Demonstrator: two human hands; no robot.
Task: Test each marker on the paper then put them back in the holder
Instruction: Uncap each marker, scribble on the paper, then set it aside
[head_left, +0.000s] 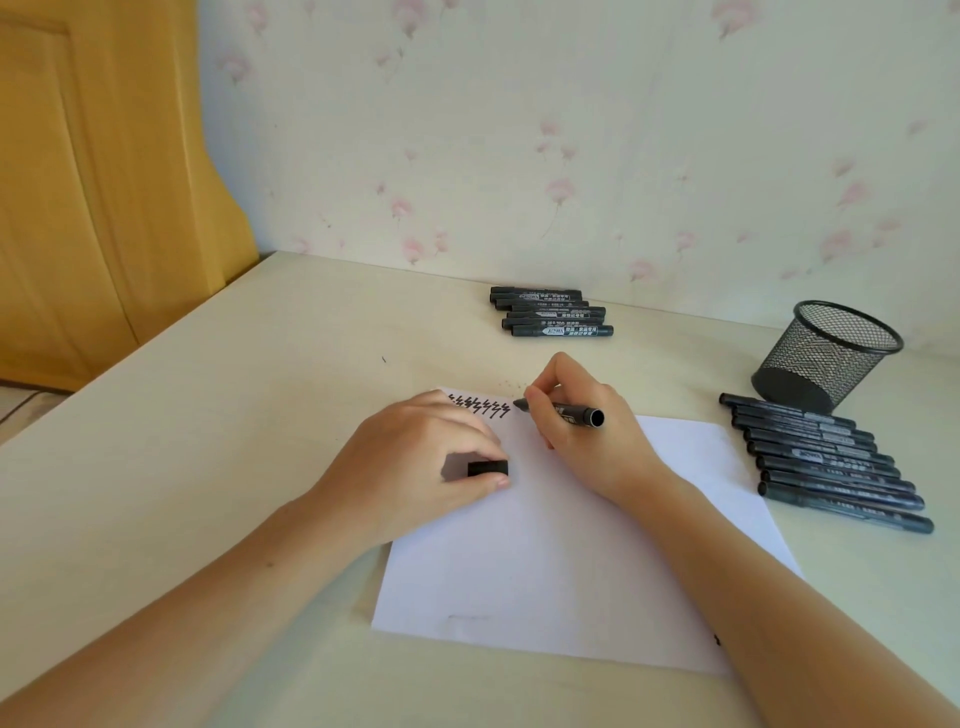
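Observation:
A white sheet of paper (571, 561) lies on the table, with a row of black zigzag marks (480, 407) along its top edge. My right hand (582, 441) grips an uncapped black marker (576, 414), its tip touching the paper just right of the marks. My left hand (421, 462) rests on the paper's left edge and pinches the marker's black cap (487, 468). The black mesh holder (826, 353) stands tilted at the right. Several capped markers (826, 462) lie in a row in front of it. Another group of markers (550, 313) lies at the back.
The cream table (208, 467) meets a floral-papered wall behind. A yellow wooden door (78, 208) stands at the left, beyond the table's left edge.

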